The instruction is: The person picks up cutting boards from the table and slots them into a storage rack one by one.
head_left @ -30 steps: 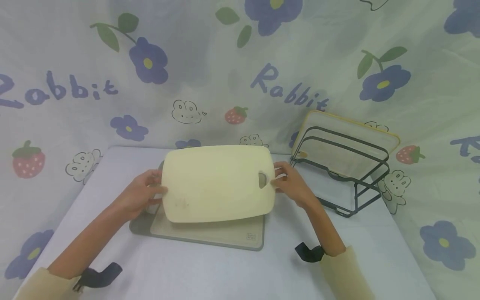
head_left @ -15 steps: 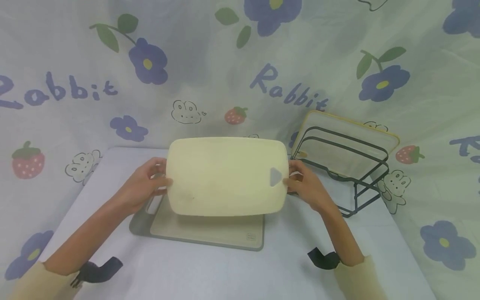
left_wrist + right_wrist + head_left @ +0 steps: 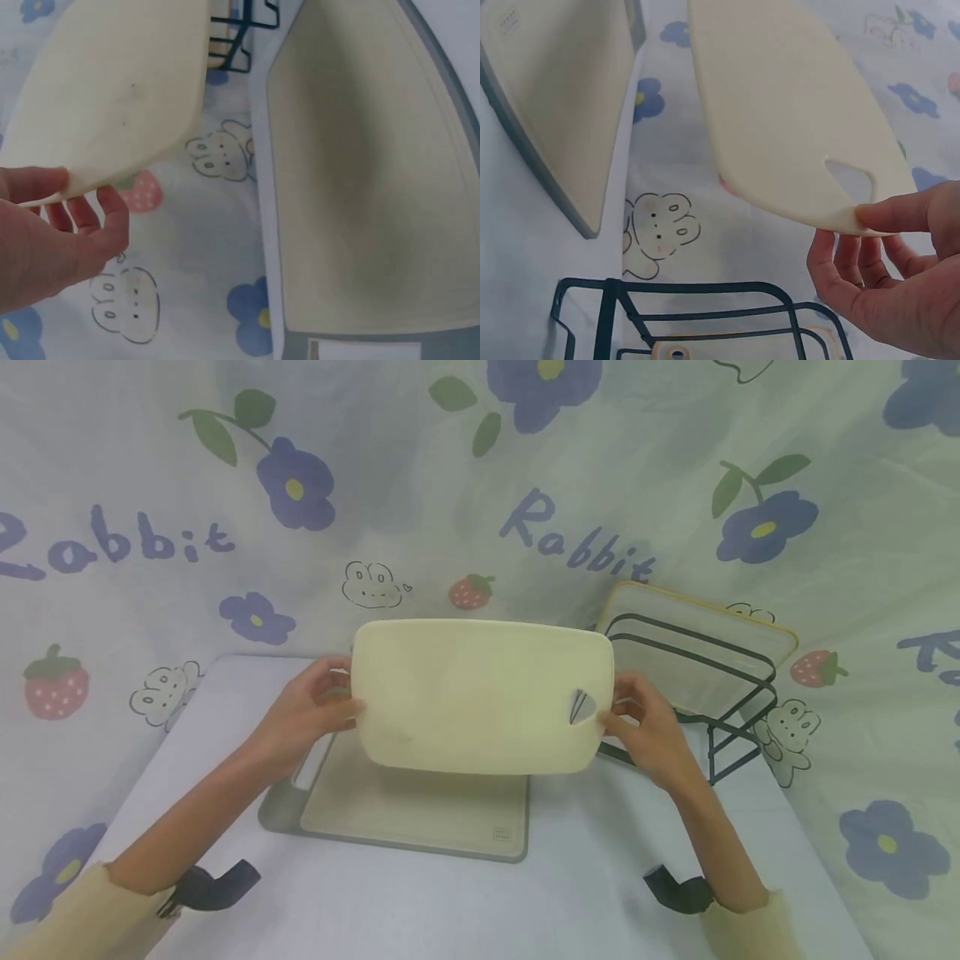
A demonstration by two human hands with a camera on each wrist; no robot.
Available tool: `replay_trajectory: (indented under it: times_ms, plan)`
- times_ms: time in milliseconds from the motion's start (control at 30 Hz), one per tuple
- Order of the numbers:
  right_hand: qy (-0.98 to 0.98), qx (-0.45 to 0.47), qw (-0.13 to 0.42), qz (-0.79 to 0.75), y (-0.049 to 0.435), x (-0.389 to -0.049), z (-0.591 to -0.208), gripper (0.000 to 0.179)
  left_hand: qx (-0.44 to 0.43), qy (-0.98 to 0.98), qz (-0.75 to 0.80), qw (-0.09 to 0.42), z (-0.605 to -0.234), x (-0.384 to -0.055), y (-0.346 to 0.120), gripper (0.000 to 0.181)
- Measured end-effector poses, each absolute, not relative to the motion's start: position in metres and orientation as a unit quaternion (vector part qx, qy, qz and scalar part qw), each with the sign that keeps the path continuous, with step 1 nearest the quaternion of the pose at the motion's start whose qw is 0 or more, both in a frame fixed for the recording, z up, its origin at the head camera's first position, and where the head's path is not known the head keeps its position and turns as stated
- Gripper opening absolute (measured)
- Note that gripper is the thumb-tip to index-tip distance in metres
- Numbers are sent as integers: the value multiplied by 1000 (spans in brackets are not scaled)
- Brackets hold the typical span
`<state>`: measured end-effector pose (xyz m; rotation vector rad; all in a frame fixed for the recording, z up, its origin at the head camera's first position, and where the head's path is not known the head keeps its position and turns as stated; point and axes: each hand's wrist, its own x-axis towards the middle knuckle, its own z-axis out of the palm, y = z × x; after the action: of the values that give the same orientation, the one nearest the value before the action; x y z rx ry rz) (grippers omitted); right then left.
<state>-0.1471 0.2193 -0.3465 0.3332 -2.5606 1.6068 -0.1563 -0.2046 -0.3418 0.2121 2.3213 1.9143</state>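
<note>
A cream cutting board [image 3: 472, 693] with rounded corners is held up between both hands, tilted toward the camera. My left hand [image 3: 318, 710] pinches its left edge, thumb on the near face and fingers behind, as the left wrist view also shows. At the other end my right hand [image 3: 648, 727] pinches the edge beside the cut-out handle hole [image 3: 851, 180]. A larger beige cutting board [image 3: 420, 814] with a grey rim lies flat on the table below; the raised board hides its far part and casts a shadow on it.
To the right stands a black wire rack [image 3: 712, 752] with another board [image 3: 705, 602], yellow-edged, leaning upright at its back. Behind the white table [image 3: 420, 910] hangs a printed cloth [image 3: 420, 485] with flowers and rabbits.
Both hands have raised the cream board and carried it to the right, so its right end now overlaps the rack in the head view. The beige board below has stayed in place.
</note>
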Motion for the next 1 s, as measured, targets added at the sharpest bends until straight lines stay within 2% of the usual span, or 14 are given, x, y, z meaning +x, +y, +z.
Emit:
replay_trajectory:
  times_ms: [367, 733, 1000]
  plan:
    - [-827, 137, 124, 531, 236, -135, -342, 40, 111, 746, 656, 23, -334, -170, -182, 36]
    - [-815, 151, 168, 533, 256, -124, -343, 44, 140, 755, 640, 21, -326, -181, -160, 37]
    - [-762, 213, 218, 572, 270, -124, -340, 47, 174, 767, 617, 3, -314, -190, -144, 36]
